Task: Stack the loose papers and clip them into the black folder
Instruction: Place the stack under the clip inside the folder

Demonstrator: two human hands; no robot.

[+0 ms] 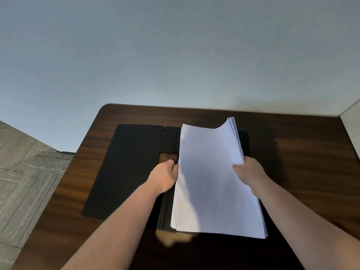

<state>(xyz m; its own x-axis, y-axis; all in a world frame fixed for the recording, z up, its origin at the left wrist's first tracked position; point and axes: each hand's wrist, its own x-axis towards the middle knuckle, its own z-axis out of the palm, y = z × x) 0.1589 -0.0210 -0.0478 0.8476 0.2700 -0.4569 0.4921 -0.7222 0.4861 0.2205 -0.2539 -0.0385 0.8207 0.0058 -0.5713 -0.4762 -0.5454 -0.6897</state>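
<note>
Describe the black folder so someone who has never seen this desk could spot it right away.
On the dark wooden table lies an open flat black folder. A stack of white papers covers its right half. It is the only black thing there.

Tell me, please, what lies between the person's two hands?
In the head view, the stack of white papers spans the gap between the left hand and the right hand.

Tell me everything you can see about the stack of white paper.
The paper stack is a thick sheaf of plain white sheets, blank on top, lying over the right half of the open black folder on the wooden table. Its edges are roughly aligned. The far right corner curls upward and the sheets fan there. The left hand grips its left edge, the right hand its right edge.
</note>
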